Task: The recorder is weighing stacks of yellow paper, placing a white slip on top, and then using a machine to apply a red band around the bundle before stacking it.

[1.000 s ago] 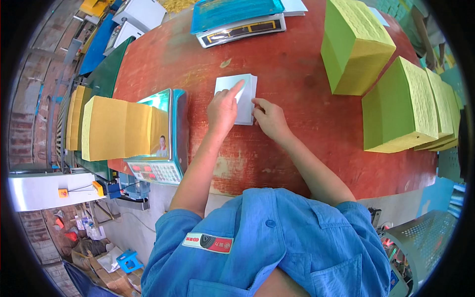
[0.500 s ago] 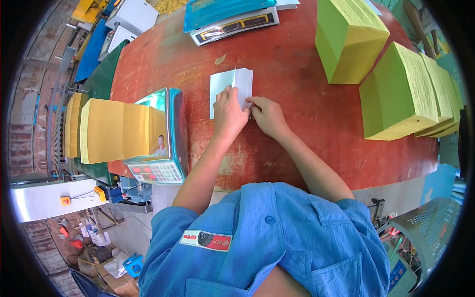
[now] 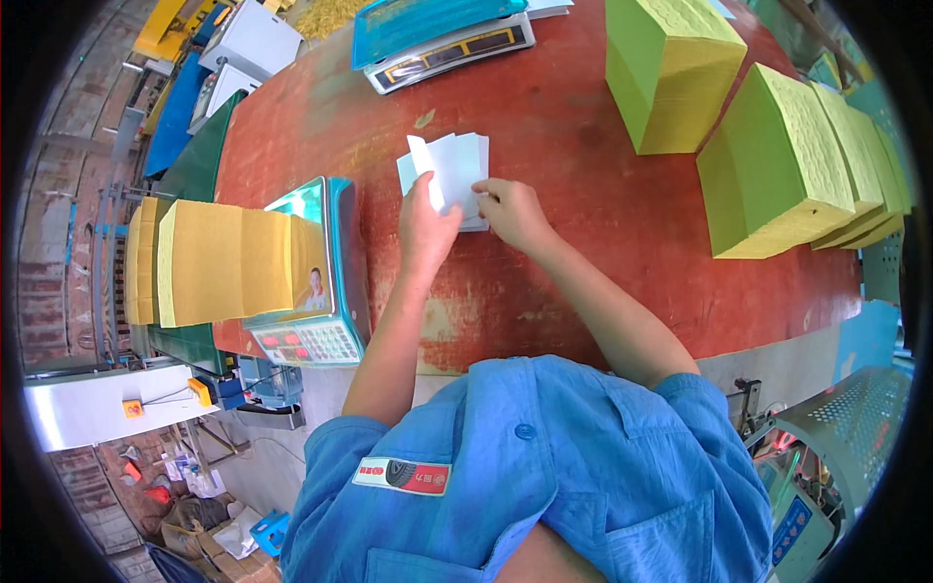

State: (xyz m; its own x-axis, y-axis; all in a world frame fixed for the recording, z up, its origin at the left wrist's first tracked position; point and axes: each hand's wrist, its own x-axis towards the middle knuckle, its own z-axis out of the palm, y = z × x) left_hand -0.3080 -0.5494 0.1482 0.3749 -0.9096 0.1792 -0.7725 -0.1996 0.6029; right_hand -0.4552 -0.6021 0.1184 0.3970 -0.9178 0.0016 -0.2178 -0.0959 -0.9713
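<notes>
A small pile of white paper sheets (image 3: pixel 468 160) lies slightly fanned on the red table top in front of me. My left hand (image 3: pixel 424 233) is over the pile's left part, its thumb and fingers closed around a white paper sheet (image 3: pixel 424 163) that stands up from the rest. At the right edge of the pile is my right hand (image 3: pixel 515 214), fingers curled and thumb against the fingertips. Whether a paper edge sits in that pinch is too small to tell.
Left of the pile stands a teal scale (image 3: pixel 340 253) bearing yellow paper stacks (image 3: pixel 209 262). Another scale (image 3: pixel 447 53) with a blue tray is at the far side. Tall yellow-green stacks (image 3: pixel 671 78) and several more stacks (image 3: pixel 768 175) stand at the right.
The left hand has moved slightly left and nearer, with the lifted sheet now tilted left. More of the fanned sheets shows. The right hand has shifted slightly left and up in the picture.
</notes>
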